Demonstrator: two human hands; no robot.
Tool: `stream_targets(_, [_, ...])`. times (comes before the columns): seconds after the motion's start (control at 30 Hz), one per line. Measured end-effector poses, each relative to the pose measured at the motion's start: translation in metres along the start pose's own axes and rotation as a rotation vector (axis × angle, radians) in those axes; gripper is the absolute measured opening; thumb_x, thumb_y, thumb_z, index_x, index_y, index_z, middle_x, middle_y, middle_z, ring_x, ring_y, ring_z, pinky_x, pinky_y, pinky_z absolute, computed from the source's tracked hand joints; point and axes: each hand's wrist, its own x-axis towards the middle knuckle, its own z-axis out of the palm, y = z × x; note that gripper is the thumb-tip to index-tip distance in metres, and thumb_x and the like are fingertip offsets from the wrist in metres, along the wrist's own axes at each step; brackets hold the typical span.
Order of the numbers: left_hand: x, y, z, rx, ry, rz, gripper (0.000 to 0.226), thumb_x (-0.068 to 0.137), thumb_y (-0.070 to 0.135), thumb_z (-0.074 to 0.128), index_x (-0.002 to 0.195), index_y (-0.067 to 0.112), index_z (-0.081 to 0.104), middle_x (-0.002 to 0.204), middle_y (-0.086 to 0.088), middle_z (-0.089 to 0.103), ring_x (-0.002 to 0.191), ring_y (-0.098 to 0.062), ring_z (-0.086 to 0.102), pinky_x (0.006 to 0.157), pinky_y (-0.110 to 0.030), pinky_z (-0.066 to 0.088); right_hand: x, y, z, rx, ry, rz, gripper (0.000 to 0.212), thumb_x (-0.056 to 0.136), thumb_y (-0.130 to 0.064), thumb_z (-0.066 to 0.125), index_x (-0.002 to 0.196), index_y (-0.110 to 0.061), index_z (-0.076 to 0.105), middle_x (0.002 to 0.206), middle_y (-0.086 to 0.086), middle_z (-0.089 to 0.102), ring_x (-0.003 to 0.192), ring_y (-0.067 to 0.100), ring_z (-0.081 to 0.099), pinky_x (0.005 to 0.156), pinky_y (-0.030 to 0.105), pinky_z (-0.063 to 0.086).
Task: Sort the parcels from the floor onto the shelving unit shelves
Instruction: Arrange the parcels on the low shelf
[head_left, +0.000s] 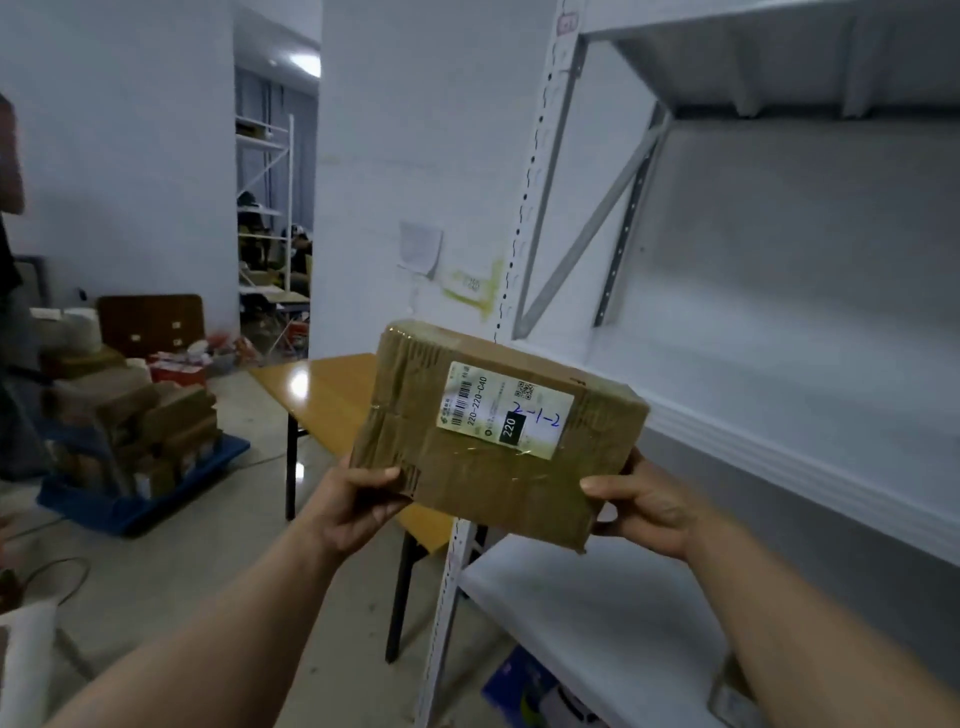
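Both grips are clamped on the one parcel (493, 467): my left grip (363, 501) curls round its near left corner with the thumb on top, and my right grip (641, 501) pinches its near right corner, thumb across the upper face. I see the parcel, a brown cardboard box wrapped in clear tape, held in the air and tilted, in front of the white shelving unit (524, 218), near the front lip of its middle shelf (779, 374) but not touching it. A white shipping label (506, 410) sits on the upper face, printed 220-220-C40, with 2-1-2 written on it in blue ink. A lower shelf (571, 597) lies beneath my right forearm. Behind the parcel, left of the unit's perforated upright, stands a wooden surface (322, 387) on dark legs. Well apart on the left, a blue tray (124, 512) on the floor (208, 571) holds a pile of brown parcels (135, 415). Under the lower shelf I can make out something blue, too blurred from here to name. Through a doorway far behind, a second rack (265, 156) stands in another room.
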Motion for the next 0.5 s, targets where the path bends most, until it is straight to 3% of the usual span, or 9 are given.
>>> stream_targets(0.1, [0.007,0.013,0.022,0.099,-0.072,-0.014,0.071,0.078,-0.022,0.047,0.143,0.006,0.043,0.134,-0.028,0.056,0.115,-0.046,0.061,0.078,-0.051,0.06,-0.012,-0.028,-0.008,-0.005,0.009,-0.072,0.089,0.06,0.009,0.082,0.133,-0.033,0.053,0.128,0.005,0.069,0.12,0.038,0.06,0.076,0.067,0.055])
stream_targets(0.17, [0.01,0.024,0.04,0.236,-0.119,-0.058,0.081,0.072,-0.026,0.053,0.144,0.009,0.041,0.142,-0.027,0.048,0.119,-0.046,0.057,0.081,-0.05,0.059,-0.023,-0.053,-0.015,-0.05,0.013,-0.131,0.09,0.06,0.01,0.082,0.134,-0.033,0.054,0.127,0.006,0.069,0.117,0.037,0.063,0.075,0.066,0.056])
stream_targets(0.33, [0.017,0.046,0.091,0.483,-0.203,-0.014,0.075,0.068,-0.018,0.064,0.132,0.018,0.051,0.129,-0.019,0.062,0.112,-0.038,0.065,0.087,-0.045,0.056,-0.053,-0.117,-0.03,-0.099,0.082,-0.281,0.094,0.058,-0.002,0.09,0.133,-0.045,0.054,0.127,0.0,0.069,0.124,0.035,0.057,0.079,0.065,0.056])
stream_targets(0.5, [0.024,0.057,0.144,0.583,-0.319,0.015,0.087,0.048,0.012,0.088,0.129,0.013,0.056,0.12,-0.013,0.07,0.11,-0.03,0.068,0.09,-0.044,0.053,-0.08,-0.165,-0.035,-0.041,0.306,-0.424,0.084,0.065,-0.032,0.092,0.134,-0.049,0.047,0.112,-0.008,0.075,0.12,0.024,0.061,0.074,0.059,0.058])
